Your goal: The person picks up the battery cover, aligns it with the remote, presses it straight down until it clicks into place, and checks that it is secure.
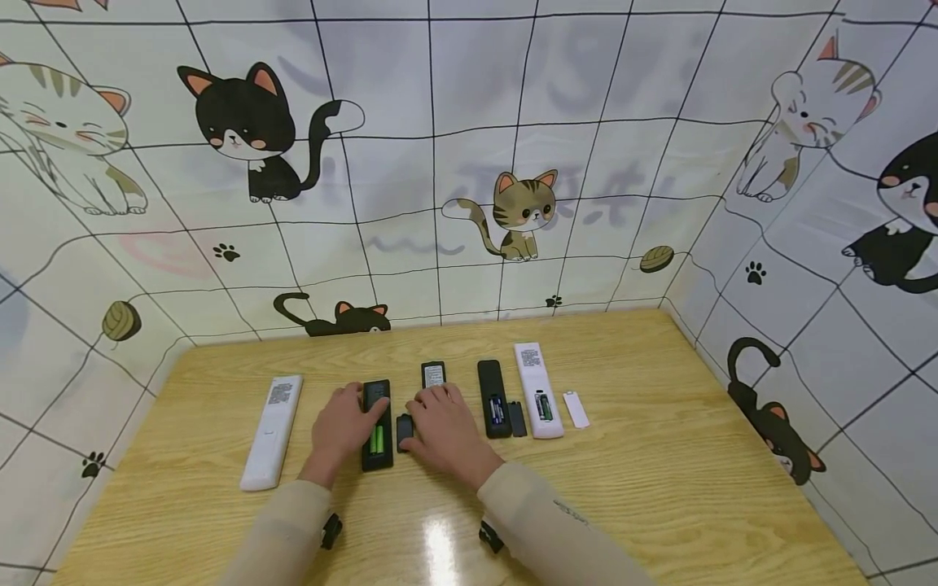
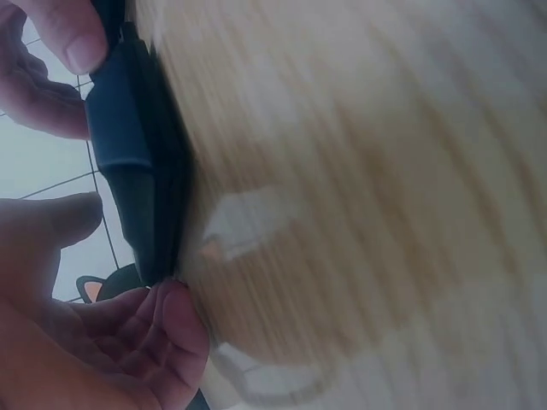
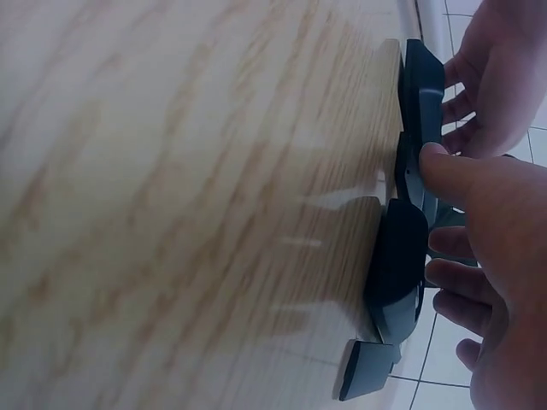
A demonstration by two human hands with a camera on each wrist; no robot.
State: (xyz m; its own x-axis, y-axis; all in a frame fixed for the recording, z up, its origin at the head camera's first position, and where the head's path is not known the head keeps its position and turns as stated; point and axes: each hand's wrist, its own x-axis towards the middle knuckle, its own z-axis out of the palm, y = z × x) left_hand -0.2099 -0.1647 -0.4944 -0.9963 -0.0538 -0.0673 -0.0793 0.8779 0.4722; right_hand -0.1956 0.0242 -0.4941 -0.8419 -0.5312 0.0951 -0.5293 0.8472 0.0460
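Observation:
My left hand (image 1: 342, 430) holds a black remote control (image 1: 377, 460) from its left side, with the thumb on its upper face. Green batteries (image 1: 377, 440) show in the remote's uncovered compartment. To its right, my right hand (image 1: 449, 430) pinches a small black battery cover (image 1: 404, 431) that lies beside the remote. The right thumb (image 3: 444, 166) meets the cover's near edge in the right wrist view. Beyond those fingers, another black remote (image 1: 434, 374) with a pale label is partly hidden by the right hand.
A white remote (image 1: 271, 435) lies face down at left. Right of the hands are a black remote (image 1: 493, 399) with batteries exposed, its black cover (image 1: 517, 419), a white remote (image 1: 538, 391) with batteries exposed, and a white cover (image 1: 576, 409). Cat-patterned cloth (image 1: 396, 179) surrounds the wooden table (image 1: 659, 488).

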